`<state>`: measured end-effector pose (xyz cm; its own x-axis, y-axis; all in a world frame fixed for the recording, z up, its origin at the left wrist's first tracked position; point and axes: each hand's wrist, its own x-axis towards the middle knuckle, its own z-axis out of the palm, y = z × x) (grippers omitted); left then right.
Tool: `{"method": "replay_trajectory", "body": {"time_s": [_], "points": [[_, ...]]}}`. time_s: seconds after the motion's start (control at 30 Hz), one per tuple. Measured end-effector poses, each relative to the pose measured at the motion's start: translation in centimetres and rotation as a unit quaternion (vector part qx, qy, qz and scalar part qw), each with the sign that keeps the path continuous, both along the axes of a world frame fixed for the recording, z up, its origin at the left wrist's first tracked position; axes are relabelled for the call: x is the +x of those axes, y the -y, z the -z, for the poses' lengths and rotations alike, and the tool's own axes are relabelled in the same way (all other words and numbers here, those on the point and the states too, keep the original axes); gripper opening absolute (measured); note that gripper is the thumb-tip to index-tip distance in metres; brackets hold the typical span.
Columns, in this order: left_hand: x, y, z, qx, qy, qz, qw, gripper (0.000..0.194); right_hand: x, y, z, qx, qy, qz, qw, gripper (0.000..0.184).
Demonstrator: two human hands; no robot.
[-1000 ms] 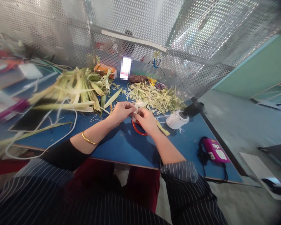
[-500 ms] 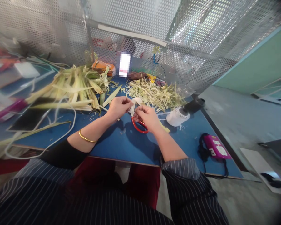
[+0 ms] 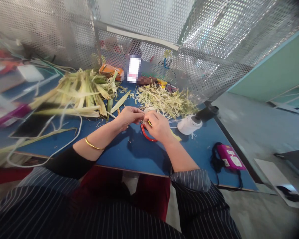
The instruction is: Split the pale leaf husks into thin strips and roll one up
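Observation:
My left hand (image 3: 130,118) is closed, thumb and fingertips pinched together at a pale strip of corn husk (image 3: 149,109). Closed too, my right hand (image 3: 158,126) meets it fingertip to fingertip, and its fingers hide most of the strip. Only a whitish edge shows above the knuckles. Just below the fingers, the red handle of what look like scissors (image 3: 147,135) rests on the blue table (image 3: 137,156). To the right stands a spool of white thread (image 3: 189,125), with thread running toward my right hand.
Long corn husks (image 3: 82,91) are heaped at left, shredded husk (image 3: 164,99) behind my hands. A black cylinder (image 3: 207,113) leans by the spool. A purple power strip (image 3: 230,156) lies near the right edge. A white cable (image 3: 72,141) loops at left; a perforated metal screen (image 3: 144,20) borders the back.
My fingertips have come together, the right hand turning over the strip. The folded strip that stood up between them is now mostly covered.

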<state>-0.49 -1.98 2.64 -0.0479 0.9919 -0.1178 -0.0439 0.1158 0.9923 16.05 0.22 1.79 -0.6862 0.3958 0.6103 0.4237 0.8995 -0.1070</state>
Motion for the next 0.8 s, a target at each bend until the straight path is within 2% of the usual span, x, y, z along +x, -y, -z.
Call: {"method": "replay_trajectory", "body": {"time_s": [0.33,0.47,0.6,0.8], "points": [[-0.2,0.2,-0.4,-0.004,-0.003,0.029,1.0,0.008,0.1,0.4,-0.5,0.025,0.01,0.009,1.0,0.015],[-0.5,0.2,-0.5,-0.011,0.03,0.027,0.999,0.011,0.3,0.6,-0.7,0.02,-0.012,0.016,1.0,0.016],[-0.7,0.1,-0.8,-0.026,0.064,0.023,0.997,0.011,0.5,0.6,-0.9,0.021,0.001,-0.012,1.0,0.015],[-0.5,0.4,-1.0,-0.04,0.094,0.014,0.995,0.014,0.6,0.2,-0.8,0.084,-0.004,-0.008,0.996,0.014]]}}
